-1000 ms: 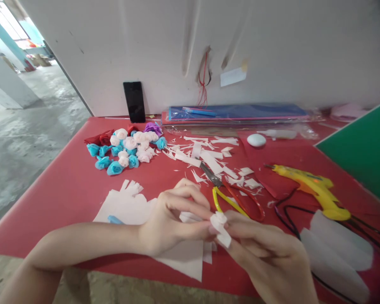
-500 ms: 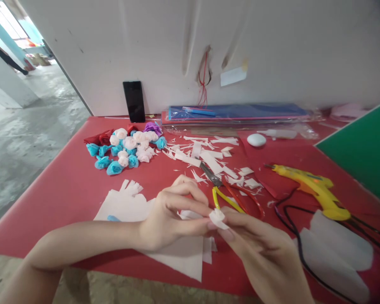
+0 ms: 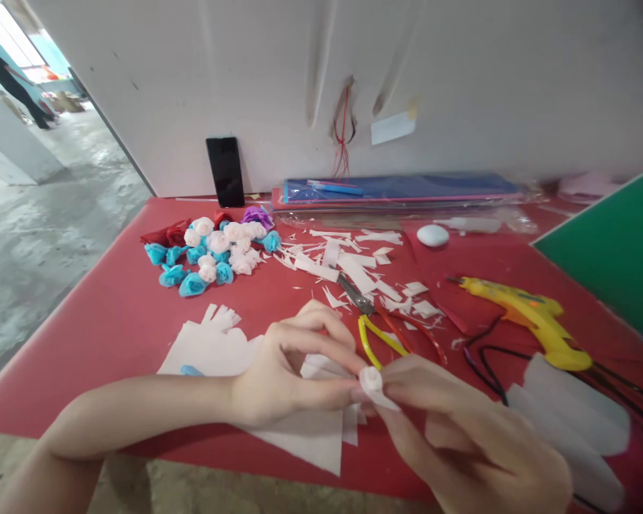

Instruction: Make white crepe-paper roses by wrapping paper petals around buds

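Observation:
A small white paper rose (image 3: 372, 380), with a loose strip trailing at its lower right, is pinched between the fingertips of both hands. My left hand (image 3: 294, 364) grips its left side with thumb and forefinger. From the right, my right hand (image 3: 471, 428) holds the rose and its strip between thumb and fingers. Under my left hand lie white paper sheets (image 3: 305, 442), with a bit of blue paper (image 3: 191, 370) on them. Just beyond my fingertips are pliers or snips (image 3: 383, 325) with one yellow and one red handle.
Blue, white, red and purple paper flowers (image 3: 214, 246) cluster at the left. White paper scraps (image 3: 354, 268) litter the middle. A yellow glue gun (image 3: 530, 318) with its cord, a white egg-shaped object (image 3: 432, 235) and a green board (image 3: 616, 250) are right. A phone (image 3: 226, 171) leans on the wall.
My right hand has turned and shifted slightly right and down. The rose now shows its spiral centre, with its strip stretched toward my right thumb. A person has come into view far left.

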Tool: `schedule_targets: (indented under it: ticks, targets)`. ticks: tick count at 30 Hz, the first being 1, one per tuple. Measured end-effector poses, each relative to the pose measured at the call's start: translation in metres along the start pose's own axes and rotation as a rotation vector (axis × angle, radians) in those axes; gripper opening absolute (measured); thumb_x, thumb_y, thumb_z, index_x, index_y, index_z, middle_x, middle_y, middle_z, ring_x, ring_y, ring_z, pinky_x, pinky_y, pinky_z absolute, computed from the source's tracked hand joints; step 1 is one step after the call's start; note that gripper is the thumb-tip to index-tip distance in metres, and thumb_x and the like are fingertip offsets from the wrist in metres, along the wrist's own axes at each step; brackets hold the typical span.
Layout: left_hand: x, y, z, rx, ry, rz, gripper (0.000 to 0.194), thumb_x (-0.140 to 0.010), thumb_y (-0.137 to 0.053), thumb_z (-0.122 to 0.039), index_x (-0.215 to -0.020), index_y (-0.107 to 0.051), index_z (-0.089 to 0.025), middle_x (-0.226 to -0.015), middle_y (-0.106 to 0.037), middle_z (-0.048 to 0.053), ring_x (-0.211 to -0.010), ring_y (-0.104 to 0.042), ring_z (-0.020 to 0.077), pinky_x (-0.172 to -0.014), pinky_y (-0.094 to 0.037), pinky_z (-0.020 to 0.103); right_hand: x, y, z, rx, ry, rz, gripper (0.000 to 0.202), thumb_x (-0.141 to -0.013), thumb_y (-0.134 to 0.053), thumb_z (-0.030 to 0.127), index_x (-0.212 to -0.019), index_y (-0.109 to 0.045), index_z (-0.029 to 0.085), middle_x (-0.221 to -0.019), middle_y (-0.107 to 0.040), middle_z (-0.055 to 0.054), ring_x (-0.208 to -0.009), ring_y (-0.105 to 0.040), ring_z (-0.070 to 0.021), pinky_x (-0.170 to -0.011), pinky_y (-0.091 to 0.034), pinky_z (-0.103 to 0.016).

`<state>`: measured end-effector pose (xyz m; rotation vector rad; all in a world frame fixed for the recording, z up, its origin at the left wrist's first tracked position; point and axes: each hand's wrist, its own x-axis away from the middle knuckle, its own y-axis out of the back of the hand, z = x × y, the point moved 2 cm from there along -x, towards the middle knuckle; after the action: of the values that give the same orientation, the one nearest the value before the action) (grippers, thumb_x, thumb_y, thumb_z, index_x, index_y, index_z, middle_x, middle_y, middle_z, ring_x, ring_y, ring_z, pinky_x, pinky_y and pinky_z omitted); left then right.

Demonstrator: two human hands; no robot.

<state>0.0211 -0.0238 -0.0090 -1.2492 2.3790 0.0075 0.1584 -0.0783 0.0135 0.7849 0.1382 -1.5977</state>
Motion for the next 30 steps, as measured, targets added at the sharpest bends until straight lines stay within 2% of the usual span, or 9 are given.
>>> schedule_targets:
  ticks: [3,4,7,11,17,24,27,30]
  targets:
    - [0.0,-0.001,-0.001,0.054,0.028,0.018,0.024,-0.066,-0.069,-0.011,-0.083,-0.071,-0.028,-0.069,-0.052,-0.002,-0.071,-0.045,0.0102,-0.067,-0.038,0.025,0.003,0.003,0.001,0.049,0.029,0.009,0.019,-0.071,-0.058,0.008,-0.076,-0.057,0.026,-0.062,-0.064,0.006,-0.053,-0.06,-0.0094,-0.054,-0.052,-0.017]
    - [0.0,-0.001,-0.002,0.067,0.039,0.023,0.025,-0.066,-0.069,-0.01,-0.084,-0.071,-0.028,-0.069,-0.052,-0.001,-0.071,-0.046,0.0103,-0.067,-0.038,0.025,0.003,0.004,0.002,0.055,0.062,0.053,0.018,-0.071,-0.059,0.009,-0.076,-0.057,0.026,-0.062,-0.064,0.006,-0.053,-0.06,-0.0093,-0.053,-0.051,-0.016]
    - [0.0,-0.002,-0.003,0.073,0.065,0.044,0.025,-0.065,-0.069,-0.009,-0.083,-0.071,-0.027,-0.068,-0.052,-0.002,-0.071,-0.046,0.0103,-0.068,-0.039,0.025,0.002,0.004,0.001,0.089,0.042,0.108,0.022,-0.071,-0.058,0.006,-0.079,-0.057,0.025,-0.067,-0.065,0.005,-0.057,-0.061,-0.0093,-0.057,-0.051,-0.016]
    - [-0.003,-0.003,-0.006,0.055,0.042,0.063,0.023,-0.066,-0.068,-0.007,-0.08,-0.071,-0.024,-0.066,-0.052,-0.002,-0.07,-0.046,0.0096,-0.071,-0.038,0.025,-0.003,0.002,0.001,-0.012,0.055,0.07,0.021,-0.07,-0.058,0.006,-0.076,-0.056,0.025,-0.061,-0.063,0.005,-0.054,-0.059,-0.0094,-0.055,-0.051,-0.016]
    - [-0.004,-0.001,-0.007,0.035,0.032,0.082,0.023,-0.067,-0.067,-0.006,-0.08,-0.07,-0.024,-0.067,-0.051,-0.003,-0.071,-0.047,0.0088,-0.073,-0.038,0.025,-0.007,0.0,-0.003,-0.198,-0.104,0.143,0.021,-0.071,-0.059,0.009,-0.078,-0.059,0.029,-0.064,-0.065,0.007,-0.053,-0.06,-0.0071,-0.052,-0.049,-0.01]
    - [-0.006,0.002,-0.006,0.027,0.056,0.105,0.024,-0.068,-0.067,-0.007,-0.08,-0.071,-0.027,-0.067,-0.05,-0.003,-0.072,-0.046,0.0097,-0.075,-0.037,0.027,0.002,-0.004,-0.014,-0.523,-0.4,0.247,0.012,-0.078,-0.061,0.022,-0.081,-0.066,0.032,-0.061,-0.068,0.006,-0.054,-0.062,-0.0082,-0.054,-0.051,-0.014]
    - [-0.007,0.001,-0.007,0.017,0.048,0.13,0.023,-0.067,-0.066,-0.005,-0.077,-0.071,-0.025,-0.067,-0.049,-0.003,-0.072,-0.045,0.0094,-0.077,-0.037,0.027,0.004,-0.005,-0.016,-0.604,-0.454,0.255,0.007,-0.078,-0.061,0.025,-0.077,-0.067,0.029,-0.059,-0.067,0.005,-0.054,-0.062,-0.0075,-0.055,-0.05,-0.014]
    - [-0.007,0.0,-0.007,0.002,0.023,0.116,0.021,-0.066,-0.066,-0.006,-0.077,-0.07,-0.024,-0.068,-0.049,-0.003,-0.071,-0.045,0.0093,-0.076,-0.037,0.027,0.002,-0.006,-0.015,-0.563,-0.441,0.233,0.01,-0.076,-0.063,0.021,-0.076,-0.067,0.03,-0.061,-0.067,0.006,-0.055,-0.061,-0.0062,-0.055,-0.05,-0.012]
